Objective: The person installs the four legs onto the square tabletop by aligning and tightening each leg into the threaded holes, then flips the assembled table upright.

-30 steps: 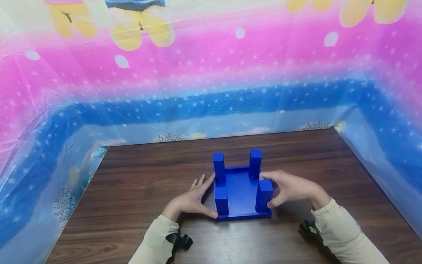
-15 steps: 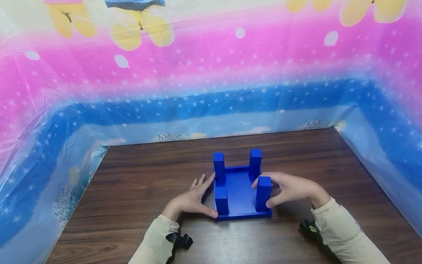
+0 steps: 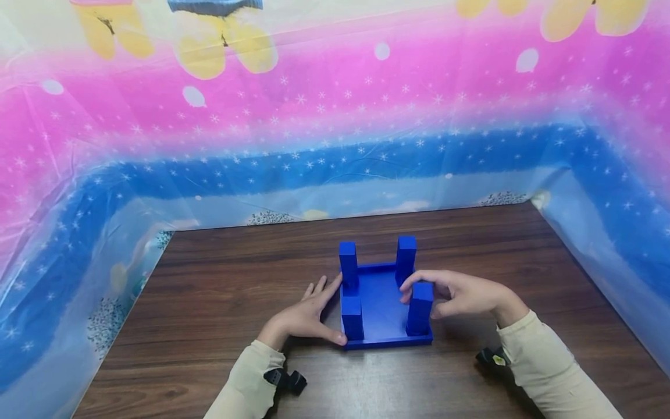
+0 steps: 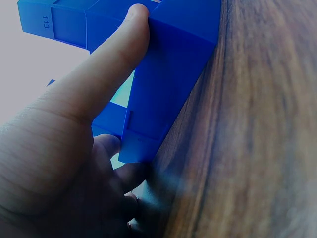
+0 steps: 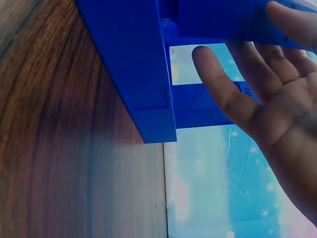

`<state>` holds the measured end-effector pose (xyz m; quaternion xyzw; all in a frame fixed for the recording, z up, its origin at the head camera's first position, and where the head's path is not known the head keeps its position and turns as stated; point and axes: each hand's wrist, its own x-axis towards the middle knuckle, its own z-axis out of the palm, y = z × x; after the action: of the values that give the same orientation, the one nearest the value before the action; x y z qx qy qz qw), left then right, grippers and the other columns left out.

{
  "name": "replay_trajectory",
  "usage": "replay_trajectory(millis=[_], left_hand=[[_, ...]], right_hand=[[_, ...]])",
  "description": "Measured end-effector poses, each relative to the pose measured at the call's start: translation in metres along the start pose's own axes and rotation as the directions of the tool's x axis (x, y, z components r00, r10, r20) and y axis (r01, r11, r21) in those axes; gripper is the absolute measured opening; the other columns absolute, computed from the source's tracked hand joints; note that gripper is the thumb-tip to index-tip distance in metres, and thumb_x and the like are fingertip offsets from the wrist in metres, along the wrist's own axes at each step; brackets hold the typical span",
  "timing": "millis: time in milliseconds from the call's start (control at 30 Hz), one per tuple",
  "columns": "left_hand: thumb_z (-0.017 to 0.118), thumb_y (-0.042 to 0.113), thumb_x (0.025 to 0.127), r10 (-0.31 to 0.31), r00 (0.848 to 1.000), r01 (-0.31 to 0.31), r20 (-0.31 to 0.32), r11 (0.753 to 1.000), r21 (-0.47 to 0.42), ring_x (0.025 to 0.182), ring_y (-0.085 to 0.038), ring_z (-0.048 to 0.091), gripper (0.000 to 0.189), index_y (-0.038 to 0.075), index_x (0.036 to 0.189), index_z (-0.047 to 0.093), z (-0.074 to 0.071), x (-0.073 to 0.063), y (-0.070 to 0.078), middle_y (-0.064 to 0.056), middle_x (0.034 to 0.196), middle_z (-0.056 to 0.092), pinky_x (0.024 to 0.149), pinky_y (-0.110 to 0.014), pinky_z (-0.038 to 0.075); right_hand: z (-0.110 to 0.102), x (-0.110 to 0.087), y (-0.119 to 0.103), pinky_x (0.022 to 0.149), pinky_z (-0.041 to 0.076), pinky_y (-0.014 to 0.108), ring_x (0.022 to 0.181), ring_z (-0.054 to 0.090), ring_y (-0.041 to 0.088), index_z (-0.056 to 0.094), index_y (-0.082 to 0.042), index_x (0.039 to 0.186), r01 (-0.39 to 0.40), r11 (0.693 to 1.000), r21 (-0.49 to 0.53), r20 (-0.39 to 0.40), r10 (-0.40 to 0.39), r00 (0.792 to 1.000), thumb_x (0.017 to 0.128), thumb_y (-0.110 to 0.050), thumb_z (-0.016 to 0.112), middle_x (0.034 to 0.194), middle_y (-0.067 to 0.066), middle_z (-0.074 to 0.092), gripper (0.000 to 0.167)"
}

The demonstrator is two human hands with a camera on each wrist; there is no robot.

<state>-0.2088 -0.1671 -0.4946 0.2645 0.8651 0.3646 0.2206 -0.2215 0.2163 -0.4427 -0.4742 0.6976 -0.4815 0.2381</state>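
Note:
A shallow blue base (image 3: 382,311) with a low rim lies on the table, a square post standing at each corner, like an upturned small table. My left hand (image 3: 300,320) spans its left side, thumb at the front corner and index finger near the back one. In the left wrist view the thumb lies over the base's side wall (image 4: 171,74). Around the front right post (image 3: 420,308) my right hand (image 3: 466,297) is spread loosely, index finger reaching inside the base, thumb at the post's right side. The right wrist view has its fingers apart, beyond the post (image 5: 223,20).
The brown wood-grain table (image 3: 235,273) extends around the base on all sides. A patterned pink and blue cloth (image 3: 335,151) hangs behind and along both sides. Black wrist cameras (image 3: 285,381) sit by both sleeves.
My right hand's index finger has moved from the outer side to inside the base, and its thumb has shifted up the front right post. That post shifted slightly. My left hand has stayed still.

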Motion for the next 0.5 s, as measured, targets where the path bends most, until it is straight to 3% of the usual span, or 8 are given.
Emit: replay_trajectory(millis=[133,267,367,500], left_hand=[[0.088,0.068,0.074,-0.002,1.0,0.003,0.008,1.0,-0.01,0.159,-0.041,-0.016,0.137,0.027,0.172,0.001,-0.0014,0.0001,0.0011,-0.017,0.176,-0.004,0.123,-0.07,-0.004],[0.088,0.067,0.075,-0.008,1.0,0.008,0.014,1.0,-0.007,0.159,-0.041,-0.017,0.136,0.026,0.172,0.001,-0.0021,0.0003,0.0024,-0.017,0.176,-0.005,0.124,-0.069,-0.005],[0.088,0.067,0.074,-0.012,1.0,0.012,0.008,1.0,0.0,0.16,-0.038,-0.017,0.137,0.028,0.172,0.001,-0.0012,0.001,0.0013,-0.015,0.177,-0.004,0.125,-0.067,-0.006],[0.088,0.069,0.072,-0.017,1.0,0.017,0.001,1.0,0.012,0.16,-0.035,-0.017,0.139,0.03,0.171,0.0,0.0004,0.0022,-0.0018,-0.012,0.177,-0.004,0.126,-0.065,-0.005]], right_hand=[[-0.0011,-0.0014,0.0025,0.075,0.056,0.026,0.09,0.062,0.003,0.051,-0.001,0.146,-0.001,1.0,0.019,0.006,0.001,1.0,0.095,0.008,0.066,0.132,0.022,0.065,0.054],[-0.0023,-0.0019,0.0051,0.063,0.05,0.023,0.067,0.048,0.004,0.051,-0.004,0.148,0.002,1.0,0.008,0.017,-0.002,1.0,0.097,0.008,0.066,0.13,0.023,0.065,0.055],[-0.0031,-0.0034,0.0051,0.077,0.056,0.029,0.09,0.064,0.012,0.053,-0.008,0.147,-0.035,0.999,-0.017,0.014,0.035,0.999,0.098,0.003,0.068,0.132,0.022,0.065,0.052],[-0.0043,-0.0054,0.0017,0.094,0.055,0.037,0.109,0.068,0.018,0.057,-0.014,0.146,-0.098,0.992,-0.08,0.002,0.098,0.995,0.099,-0.007,0.072,0.127,0.008,0.071,0.049]])
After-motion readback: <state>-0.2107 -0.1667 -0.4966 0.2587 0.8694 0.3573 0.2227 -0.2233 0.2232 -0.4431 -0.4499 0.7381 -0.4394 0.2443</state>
